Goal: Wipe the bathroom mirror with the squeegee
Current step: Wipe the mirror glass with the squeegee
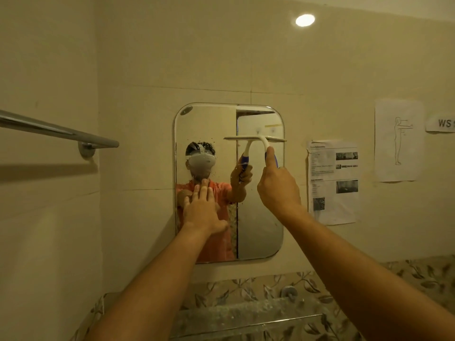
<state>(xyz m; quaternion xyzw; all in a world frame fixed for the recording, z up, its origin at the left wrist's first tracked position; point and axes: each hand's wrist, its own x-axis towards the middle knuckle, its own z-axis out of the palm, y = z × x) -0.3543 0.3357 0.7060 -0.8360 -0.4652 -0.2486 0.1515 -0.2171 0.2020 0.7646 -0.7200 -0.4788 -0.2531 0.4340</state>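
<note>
Head view: right hand (278,190) wraps the squeegee (264,143) handle; left hand (202,210), fingers straight against the mirror (258,217), could smear it

One head-worn wide-angle view only. Faces the wall mirror (258,230) square-on, close up; camera headset (202,161) shows reflected in it.

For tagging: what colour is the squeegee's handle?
The squeegee handle is blue and white; head view.
</note>
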